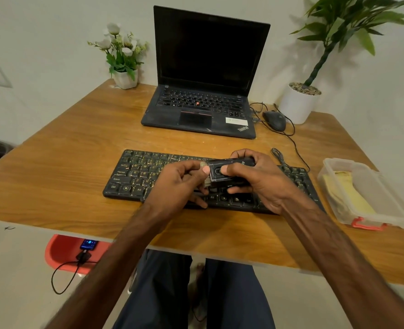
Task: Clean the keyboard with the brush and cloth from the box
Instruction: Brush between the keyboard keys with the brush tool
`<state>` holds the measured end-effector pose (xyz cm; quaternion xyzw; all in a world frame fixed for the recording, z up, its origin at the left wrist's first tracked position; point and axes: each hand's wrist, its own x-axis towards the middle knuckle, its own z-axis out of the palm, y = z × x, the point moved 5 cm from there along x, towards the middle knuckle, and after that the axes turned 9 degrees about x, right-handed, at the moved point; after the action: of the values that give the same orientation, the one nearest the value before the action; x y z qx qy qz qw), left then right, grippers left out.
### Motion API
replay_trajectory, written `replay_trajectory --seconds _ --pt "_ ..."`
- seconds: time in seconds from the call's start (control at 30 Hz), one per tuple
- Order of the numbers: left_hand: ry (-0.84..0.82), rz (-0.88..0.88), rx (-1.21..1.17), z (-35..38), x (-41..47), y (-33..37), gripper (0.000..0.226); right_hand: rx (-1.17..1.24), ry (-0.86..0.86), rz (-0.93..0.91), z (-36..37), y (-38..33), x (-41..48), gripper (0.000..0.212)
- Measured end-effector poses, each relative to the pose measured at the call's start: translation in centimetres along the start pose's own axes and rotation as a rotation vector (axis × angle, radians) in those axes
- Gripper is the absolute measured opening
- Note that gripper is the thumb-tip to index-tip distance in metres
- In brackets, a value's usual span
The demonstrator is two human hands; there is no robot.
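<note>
A black keyboard (134, 172) lies across the middle of the wooden desk (77, 143). Above its centre I hold a black brush (229, 172) with pale bristles pointing left. My right hand (255, 181) grips the brush body, thumb on its front face. My left hand (179, 184) pinches the bristle end between thumb and fingers. A yellow cloth (348, 193) lies inside the clear plastic box (367, 176) at the desk's right edge.
An open black laptop (203, 91) stands behind the keyboard, with a wired mouse (275, 120) to its right. A white flower pot (125, 78) sits back left and a potted plant (298, 103) back right. The keyboard's cable (279, 155) curls near the box.
</note>
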<state>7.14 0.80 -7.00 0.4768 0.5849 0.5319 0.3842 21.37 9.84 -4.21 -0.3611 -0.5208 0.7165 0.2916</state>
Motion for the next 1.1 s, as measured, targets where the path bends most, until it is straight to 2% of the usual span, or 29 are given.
replay_trajectory --seconds 0.47,0.57,0.63,0.7,0.77,0.83,0.93,1.1 --pt "-0.011 -0.011 0.039 -0.3 0.0 0.2 0.021 0.055 -0.029 0.010 0.0 0.4 0.2 0.056" --pt "-0.021 0.030 0.124 -0.2 0.1 0.3 0.021 0.036 -0.050 -0.023 -0.2 0.2 0.1 0.049" --pt "0.000 0.080 0.262 -0.5 0.2 0.4 0.030 0.002 -0.030 -0.055 -0.8 -0.5 0.3 0.048" --pt "0.135 0.189 0.465 -2.1 0.0 0.5 0.042 -0.230 0.013 -0.149 -1.8 -2.2 0.6 0.052" --pt "0.308 0.329 0.589 -4.4 -0.9 0.7 0.043 -0.766 0.051 -0.317 -2.2 -4.7 0.7 0.060" --pt "0.430 0.396 0.619 -7.1 -1.8 0.3 0.038 -1.067 -0.030 -0.405 -1.5 -5.9 0.8 0.067" --pt "0.509 0.352 0.733 -11.1 -2.1 -1.2 0.038 -1.154 -0.200 -0.404 0.4 -5.9 1.6 0.074" --pt "0.434 0.106 0.860 -13.6 -1.6 -4.4 0.064 -1.157 -0.317 -0.327 1.8 -5.6 3.8 0.076"
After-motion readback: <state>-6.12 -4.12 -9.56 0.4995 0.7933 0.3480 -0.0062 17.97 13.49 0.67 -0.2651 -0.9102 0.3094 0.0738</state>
